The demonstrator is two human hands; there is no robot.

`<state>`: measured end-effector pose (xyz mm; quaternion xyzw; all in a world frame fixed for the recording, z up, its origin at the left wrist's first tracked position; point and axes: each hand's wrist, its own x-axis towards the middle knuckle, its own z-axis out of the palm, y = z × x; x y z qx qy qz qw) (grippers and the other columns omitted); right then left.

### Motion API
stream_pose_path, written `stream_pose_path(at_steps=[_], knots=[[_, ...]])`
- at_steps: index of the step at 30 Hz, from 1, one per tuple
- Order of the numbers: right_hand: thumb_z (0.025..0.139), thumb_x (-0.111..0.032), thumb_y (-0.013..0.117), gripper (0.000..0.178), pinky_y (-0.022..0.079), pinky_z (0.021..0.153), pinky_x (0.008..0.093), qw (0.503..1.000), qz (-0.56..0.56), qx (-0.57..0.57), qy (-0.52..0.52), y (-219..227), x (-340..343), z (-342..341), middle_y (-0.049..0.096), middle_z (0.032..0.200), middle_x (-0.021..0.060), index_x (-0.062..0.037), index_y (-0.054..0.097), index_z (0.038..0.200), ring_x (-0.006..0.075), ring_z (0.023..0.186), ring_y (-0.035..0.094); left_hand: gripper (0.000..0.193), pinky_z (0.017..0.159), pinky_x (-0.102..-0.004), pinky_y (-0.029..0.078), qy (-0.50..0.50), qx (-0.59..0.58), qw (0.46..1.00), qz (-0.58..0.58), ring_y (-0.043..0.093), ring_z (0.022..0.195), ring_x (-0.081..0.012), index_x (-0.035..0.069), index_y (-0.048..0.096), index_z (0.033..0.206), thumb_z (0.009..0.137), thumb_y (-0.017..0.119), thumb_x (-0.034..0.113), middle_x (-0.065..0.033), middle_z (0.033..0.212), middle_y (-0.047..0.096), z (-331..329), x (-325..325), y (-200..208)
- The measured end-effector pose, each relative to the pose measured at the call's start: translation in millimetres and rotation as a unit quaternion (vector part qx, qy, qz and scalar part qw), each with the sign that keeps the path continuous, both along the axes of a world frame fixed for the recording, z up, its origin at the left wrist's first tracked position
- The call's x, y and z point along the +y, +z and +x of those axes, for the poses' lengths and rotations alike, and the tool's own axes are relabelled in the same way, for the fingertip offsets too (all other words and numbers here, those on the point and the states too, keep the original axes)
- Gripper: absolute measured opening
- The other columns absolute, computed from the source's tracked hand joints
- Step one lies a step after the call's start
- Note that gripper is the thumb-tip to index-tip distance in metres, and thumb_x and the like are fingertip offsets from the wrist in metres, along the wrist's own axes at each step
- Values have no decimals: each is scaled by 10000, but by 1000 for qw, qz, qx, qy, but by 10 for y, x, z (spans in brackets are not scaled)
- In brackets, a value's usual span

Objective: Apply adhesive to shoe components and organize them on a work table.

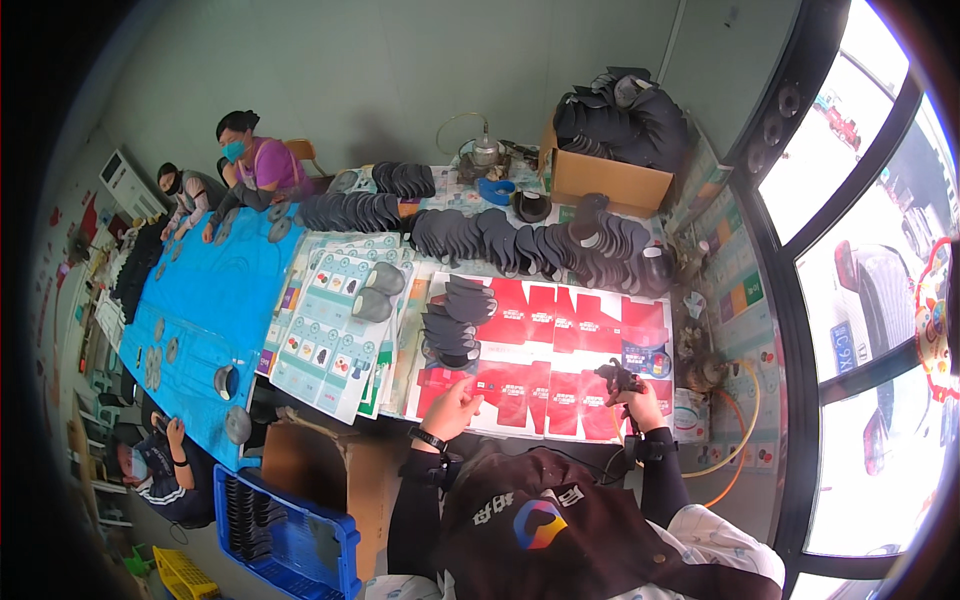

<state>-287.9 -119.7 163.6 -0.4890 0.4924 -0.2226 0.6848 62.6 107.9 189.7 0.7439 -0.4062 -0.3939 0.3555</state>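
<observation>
My left hand (452,408) is over the near left edge of a red and white printed sheet (550,350), palm turned inward. Its thumb and fingers look a little apart, with nothing visible in them. Just beyond its fingertips a short row of dark grey curved pieces (458,320) overlaps on the sheet. At the sheet's right side my right hand (645,408) is closed around a dark lumpy tool (618,380), whose exact kind is too blurred to tell. A thin yellowish line hangs below that hand. Both wrists wear dark bands.
Long rows of dark curved pieces (490,240) line the table's far side, before a full cardboard box (610,180). Yellow and orange hoses (752,420) loop at the right. Left are printed sheets (330,330), a blue-covered table (210,290) with several people, and a blue crate (290,545).
</observation>
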Motion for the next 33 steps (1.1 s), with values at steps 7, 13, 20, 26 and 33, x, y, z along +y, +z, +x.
stream_pose_path(at_steps=[7,13,20,26,33], knots=[[735,34,669,240,466,437,265,1000,-4,18,5,-46,-20,-24,691,840,33,5,692,972,134,674,651,570,567,-306,511,2,9,1000,-1,644,616,-142,25,475,1460,991,675,281,-64,773,694,-8,-57,4],[755,30,642,238,462,443,260,1000,-2,-10,16,-12,-48,21,684,842,21,-7,688,986,131,689,662,561,560,-305,507,5,-10,1000,-15,647,605,-144,19,486,1446,991,676,286,-73,773,703,8,-37,-112],[760,13,625,200,478,479,275,995,-66,-60,43,-73,-70,129,717,819,48,-6,697,946,150,645,675,684,1148,-487,366,64,-324,918,-219,446,1365,-463,-89,322,1532,919,584,62,-271,1520,429,-276,-266,840],[755,3,642,317,470,516,258,995,-36,-61,63,-172,-127,103,676,878,27,-13,712,1065,113,625,615,602,1122,-507,365,91,-446,809,-373,441,1360,-455,-122,396,1479,911,545,12,-265,1597,335,72,-167,1745],[748,-36,597,309,485,542,265,991,-125,10,50,-408,-125,104,692,891,52,-38,690,1043,167,681,665,599,1163,-432,356,157,-270,880,-359,419,1422,-411,-46,377,1527,961,551,49,-256,1603,333,268,117,1024]])
